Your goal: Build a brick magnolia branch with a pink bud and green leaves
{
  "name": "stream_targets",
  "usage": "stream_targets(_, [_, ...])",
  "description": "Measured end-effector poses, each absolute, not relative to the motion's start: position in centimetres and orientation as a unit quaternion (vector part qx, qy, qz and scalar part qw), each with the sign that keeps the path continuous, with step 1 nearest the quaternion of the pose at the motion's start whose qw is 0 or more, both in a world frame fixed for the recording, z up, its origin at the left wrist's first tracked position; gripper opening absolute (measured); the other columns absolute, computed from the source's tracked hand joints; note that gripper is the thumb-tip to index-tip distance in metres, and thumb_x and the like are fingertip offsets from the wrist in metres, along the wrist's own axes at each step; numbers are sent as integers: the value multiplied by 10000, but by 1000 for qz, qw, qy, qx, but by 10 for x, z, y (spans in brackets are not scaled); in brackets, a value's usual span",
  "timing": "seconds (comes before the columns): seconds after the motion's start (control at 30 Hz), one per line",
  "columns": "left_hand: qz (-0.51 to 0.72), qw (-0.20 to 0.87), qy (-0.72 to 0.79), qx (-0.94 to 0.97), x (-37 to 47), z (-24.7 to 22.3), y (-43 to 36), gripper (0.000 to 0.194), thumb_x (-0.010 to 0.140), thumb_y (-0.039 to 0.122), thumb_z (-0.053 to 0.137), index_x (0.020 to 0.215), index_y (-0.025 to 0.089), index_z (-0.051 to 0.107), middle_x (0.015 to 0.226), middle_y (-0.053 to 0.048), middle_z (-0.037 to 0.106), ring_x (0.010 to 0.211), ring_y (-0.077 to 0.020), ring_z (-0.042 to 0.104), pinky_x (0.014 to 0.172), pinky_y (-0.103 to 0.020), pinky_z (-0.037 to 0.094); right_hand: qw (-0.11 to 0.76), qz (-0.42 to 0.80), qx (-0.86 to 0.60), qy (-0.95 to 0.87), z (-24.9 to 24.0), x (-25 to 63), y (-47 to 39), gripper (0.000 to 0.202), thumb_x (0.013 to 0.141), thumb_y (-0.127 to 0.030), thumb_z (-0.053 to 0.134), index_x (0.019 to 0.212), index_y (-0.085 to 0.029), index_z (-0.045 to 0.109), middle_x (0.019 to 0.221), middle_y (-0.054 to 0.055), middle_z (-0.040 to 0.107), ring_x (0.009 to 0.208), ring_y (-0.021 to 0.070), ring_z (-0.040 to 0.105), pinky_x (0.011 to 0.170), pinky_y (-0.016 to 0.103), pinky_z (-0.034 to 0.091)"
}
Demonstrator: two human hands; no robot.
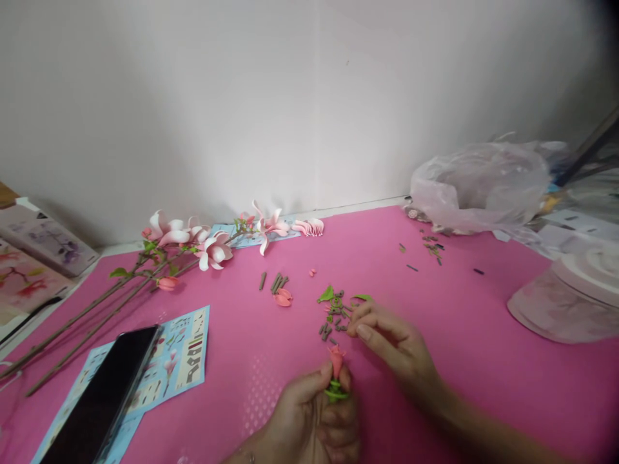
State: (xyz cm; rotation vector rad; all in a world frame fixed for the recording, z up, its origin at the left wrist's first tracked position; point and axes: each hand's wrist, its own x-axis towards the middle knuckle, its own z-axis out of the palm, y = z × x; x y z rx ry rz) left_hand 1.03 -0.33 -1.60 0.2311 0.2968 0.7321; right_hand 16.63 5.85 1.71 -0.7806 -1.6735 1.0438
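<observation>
My left hand point(314, 412) is closed around a small flower piece point(337, 362), with a coral-pink top and a bright green base, held upright between thumb and fingers. Beyond it, my right hand point(394, 341) hovers at a pile of small green and brown parts point(336, 312), its thumb and fingers drawn together. What those fingertips hold, if anything, cannot be made out. A green leaf point(326, 294) lies at the edge of the pile. Farther left are coral petals point(283, 297) and several brown stem pieces point(278, 282).
Assembled magnolia branches point(213, 248) lie at the left, behind a black phone point(104, 393) on a printed instruction sheet point(196, 351). Pale petals point(309, 227) rest near the wall. A plastic bag point(483, 187) and a pale pink round container point(565, 299) stand at the right.
</observation>
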Motion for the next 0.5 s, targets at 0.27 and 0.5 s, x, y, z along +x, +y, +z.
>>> stream_targets(0.27, [356, 920, 119, 112, 12, -18, -3, 208, 793, 399, 565, 766, 192, 566, 465, 67, 366, 373, -84, 246, 394, -221, 203, 487, 472, -311, -666, 15, 166, 58, 188, 865, -257, 542, 701, -202, 617, 728, 7, 564, 742, 164, 522, 728, 295, 413])
stream_targets(0.5, [361, 921, 98, 114, 12, -25, -2, 236, 813, 400, 508, 779, 184, 595, 469, 61, 365, 378, -88, 260, 393, -217, 233, 455, 536, -347, -621, -4, 168, 64, 247, 881, -334, 528, 719, -190, 647, 771, 23, 565, 764, 171, 510, 701, 294, 398])
